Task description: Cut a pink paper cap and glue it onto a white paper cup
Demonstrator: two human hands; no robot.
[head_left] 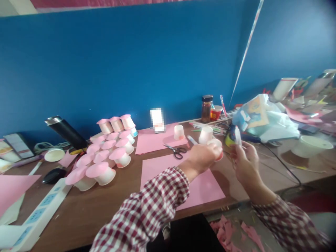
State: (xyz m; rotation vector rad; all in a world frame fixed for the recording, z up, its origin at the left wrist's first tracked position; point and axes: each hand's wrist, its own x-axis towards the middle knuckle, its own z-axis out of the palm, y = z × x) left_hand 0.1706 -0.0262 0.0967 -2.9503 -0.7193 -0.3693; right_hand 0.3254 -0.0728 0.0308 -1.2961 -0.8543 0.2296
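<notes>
1. It's bright, with a pale glow on the blue wall [294, 45] at right.
2. A soft shadow lies on the pink paper [203, 192].
3. The right side looks blurry and stretched.
4. Little squares cover one white spot [157, 120].

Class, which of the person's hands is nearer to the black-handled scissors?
Left. The left hand is just right of the scissors, gripping a white cup; the right hand is farther right, beyond the cup, holding a slim white tube.
</notes>
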